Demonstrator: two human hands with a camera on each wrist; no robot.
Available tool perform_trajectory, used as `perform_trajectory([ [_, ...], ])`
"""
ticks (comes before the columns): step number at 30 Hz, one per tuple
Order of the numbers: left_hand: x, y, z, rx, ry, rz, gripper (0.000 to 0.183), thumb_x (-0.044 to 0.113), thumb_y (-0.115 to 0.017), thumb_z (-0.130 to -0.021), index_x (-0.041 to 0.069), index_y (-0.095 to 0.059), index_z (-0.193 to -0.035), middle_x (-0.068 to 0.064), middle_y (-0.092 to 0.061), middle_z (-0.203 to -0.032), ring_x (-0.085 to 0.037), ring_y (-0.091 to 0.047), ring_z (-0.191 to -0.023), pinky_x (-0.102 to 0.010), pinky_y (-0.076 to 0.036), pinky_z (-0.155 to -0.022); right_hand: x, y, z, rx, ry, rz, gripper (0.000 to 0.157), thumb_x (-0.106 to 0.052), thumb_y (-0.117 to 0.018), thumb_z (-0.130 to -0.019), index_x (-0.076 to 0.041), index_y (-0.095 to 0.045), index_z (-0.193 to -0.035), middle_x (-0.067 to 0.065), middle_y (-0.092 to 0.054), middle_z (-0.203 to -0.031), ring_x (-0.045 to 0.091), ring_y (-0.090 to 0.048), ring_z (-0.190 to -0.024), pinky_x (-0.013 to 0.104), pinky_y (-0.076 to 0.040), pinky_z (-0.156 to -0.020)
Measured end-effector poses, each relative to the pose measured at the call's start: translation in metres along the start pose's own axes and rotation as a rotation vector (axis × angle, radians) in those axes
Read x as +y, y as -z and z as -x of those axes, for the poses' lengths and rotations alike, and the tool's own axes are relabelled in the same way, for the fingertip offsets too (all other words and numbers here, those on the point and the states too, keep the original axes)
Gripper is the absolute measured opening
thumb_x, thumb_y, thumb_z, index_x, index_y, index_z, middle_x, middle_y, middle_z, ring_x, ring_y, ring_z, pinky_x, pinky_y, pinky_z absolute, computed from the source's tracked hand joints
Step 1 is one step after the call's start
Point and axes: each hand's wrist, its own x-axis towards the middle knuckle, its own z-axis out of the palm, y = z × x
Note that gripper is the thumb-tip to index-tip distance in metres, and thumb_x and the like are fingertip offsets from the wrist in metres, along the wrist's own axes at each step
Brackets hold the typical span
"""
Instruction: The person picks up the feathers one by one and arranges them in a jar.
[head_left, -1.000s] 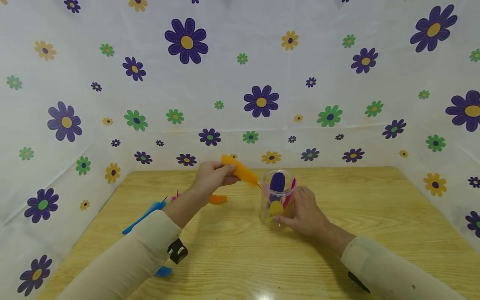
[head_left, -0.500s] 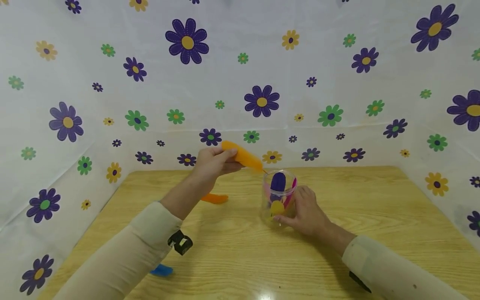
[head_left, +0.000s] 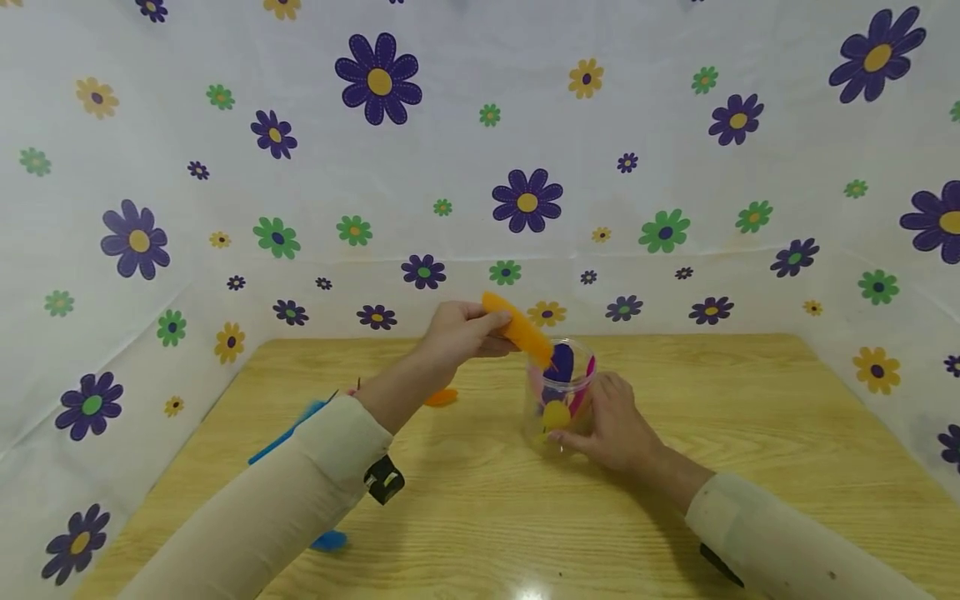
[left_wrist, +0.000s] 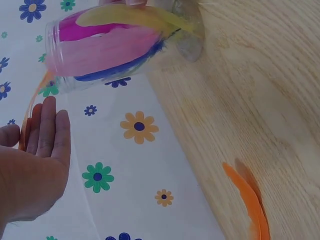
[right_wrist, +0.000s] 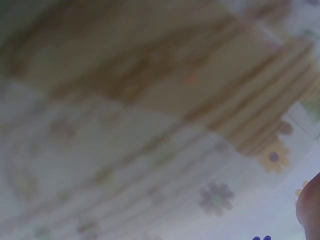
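My left hand [head_left: 468, 333] pinches an orange feather [head_left: 528, 337] between thumb and fingers. The feather slants down to the right, its quill end at the mouth of a clear jar [head_left: 534, 421]. My right hand [head_left: 618, 425] grips the jar's right side, thumb across the front. Inside the jar stand a dark purple feather [head_left: 557, 364], a yellow feather [head_left: 557, 414] and a magenta feather [head_left: 581, 398]; a pink feather [left_wrist: 107, 50] shows through the wall in the left wrist view. The right wrist view is mostly blurred, with a bit of skin at its right edge.
On the wooden table [head_left: 480, 517] lies another orange feather [head_left: 442, 397] beyond my left forearm. Blue feathers, one long [head_left: 285, 440] and one partly under the sleeve [head_left: 330, 540], lie at left. A flower-printed white cloth [head_left: 450, 150] encloses the back and sides.
My left hand first rises, then moves right and slightly down, bringing the orange feather's quill end from left of the jar to its mouth. The right hand keeps its grip on the jar.
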Motion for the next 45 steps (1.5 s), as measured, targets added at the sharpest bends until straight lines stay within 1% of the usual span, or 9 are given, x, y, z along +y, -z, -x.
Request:
perform_trajectory([
  [3, -0.001, -0.002, -0.003, -0.033, -0.006, -0.034, 0.033, 0.019, -0.06, -0.101, -0.007, -0.065, -0.122, -0.023, -0.072, -0.114, -0.028, -0.075, -0.094, -0.037, -0.058, -0.087, 0.001, -0.001, -0.001, 0.01, 0.016, -0.001, 0.085, -0.055, -0.079, -0.078, -0.007, -0.044, -0.138, 0.014, -0.059, -0.13, 0.032, -0.046, -0.125, 0.054, -0.02, -0.118],
  [7, -0.004, -0.001, -0.004, -0.053, -0.013, -0.054, 0.032, 0.019, -0.06, -0.101, -0.006, -0.067, -0.118, -0.022, -0.072, -0.112, -0.027, -0.075, -0.093, -0.038, -0.058, -0.087, 0.001, -0.002, -0.003, 0.011, 0.034, 0.001, 0.084, -0.056, -0.078, -0.078, -0.008, -0.044, -0.138, 0.013, -0.059, -0.129, 0.031, -0.046, -0.124, 0.053, -0.021, -0.117],
  [14, -0.006, -0.001, -0.002, -0.09, -0.041, -0.044, 0.027, 0.017, -0.059, -0.101, -0.004, -0.068, -0.116, -0.017, -0.075, -0.105, -0.023, -0.076, -0.09, -0.035, -0.058, -0.088, 0.001, -0.001, -0.002, 0.003, 0.017, 0.004, 0.09, -0.057, -0.078, -0.078, -0.007, -0.041, -0.142, 0.014, -0.058, -0.13, 0.032, -0.047, -0.125, 0.053, -0.021, -0.118],
  [21, -0.011, 0.007, -0.002, -0.054, -0.028, -0.056, 0.026, 0.02, -0.06, -0.101, 0.0, -0.067, -0.116, -0.016, -0.074, -0.108, -0.021, -0.075, -0.091, -0.035, -0.058, -0.087, 0.0, -0.001, 0.0, -0.004, 0.0, 0.0, 0.084, -0.057, -0.078, -0.078, -0.007, -0.044, -0.137, 0.013, -0.059, -0.13, 0.031, -0.045, -0.125, 0.053, -0.02, -0.118],
  [25, -0.017, 0.016, 0.0, -0.025, -0.053, -0.116, 0.026, 0.019, -0.059, -0.101, -0.001, -0.065, -0.118, -0.018, -0.072, -0.112, -0.023, -0.075, -0.094, -0.036, -0.057, -0.089, 0.0, -0.001, 0.001, -0.006, -0.001, -0.006, 0.085, -0.057, -0.078, -0.078, -0.007, -0.044, -0.138, 0.013, -0.058, -0.13, 0.03, -0.046, -0.125, 0.053, -0.02, -0.118],
  [27, -0.021, 0.022, 0.002, -0.015, -0.085, -0.191, 0.027, 0.019, -0.06, -0.101, -0.001, -0.065, -0.118, -0.018, -0.072, -0.112, -0.025, -0.074, -0.096, -0.038, -0.057, -0.09, 0.001, -0.001, 0.001, -0.008, 0.002, -0.008, 0.086, -0.057, -0.078, -0.078, -0.007, -0.043, -0.139, 0.013, -0.058, -0.131, 0.03, -0.046, -0.125, 0.053, -0.02, -0.118],
  [33, -0.037, 0.037, 0.003, -0.011, -0.258, -0.565, 0.028, 0.023, -0.063, -0.098, 0.002, -0.066, -0.117, -0.012, -0.071, -0.112, -0.025, -0.071, -0.098, -0.041, -0.056, -0.09, 0.001, -0.001, 0.0, 0.003, 0.014, -0.002, 0.088, -0.057, -0.077, -0.079, -0.007, -0.042, -0.141, 0.013, -0.058, -0.133, 0.031, -0.045, -0.127, 0.055, -0.019, -0.118],
  [39, -0.049, 0.046, 0.005, -0.028, -0.403, -0.794, 0.032, 0.022, -0.063, -0.098, 0.001, -0.064, -0.122, -0.014, -0.069, -0.122, -0.028, -0.07, -0.106, -0.043, -0.056, -0.092, 0.0, 0.001, 0.001, 0.004, 0.01, -0.004, 0.09, -0.056, -0.077, -0.079, -0.007, -0.04, -0.143, 0.014, -0.056, -0.135, 0.033, -0.045, -0.129, 0.056, -0.019, -0.119],
  [45, -0.057, 0.052, 0.01, -0.014, -0.628, -1.234, 0.04, 0.022, -0.065, -0.095, 0.0, -0.061, -0.128, -0.016, -0.065, -0.13, -0.033, -0.064, -0.117, -0.045, -0.052, -0.099, 0.0, 0.001, 0.001, -0.002, 0.003, -0.007, 0.09, -0.056, -0.077, -0.079, -0.007, -0.039, -0.144, 0.014, -0.056, -0.136, 0.033, -0.044, -0.13, 0.056, -0.019, -0.119],
])
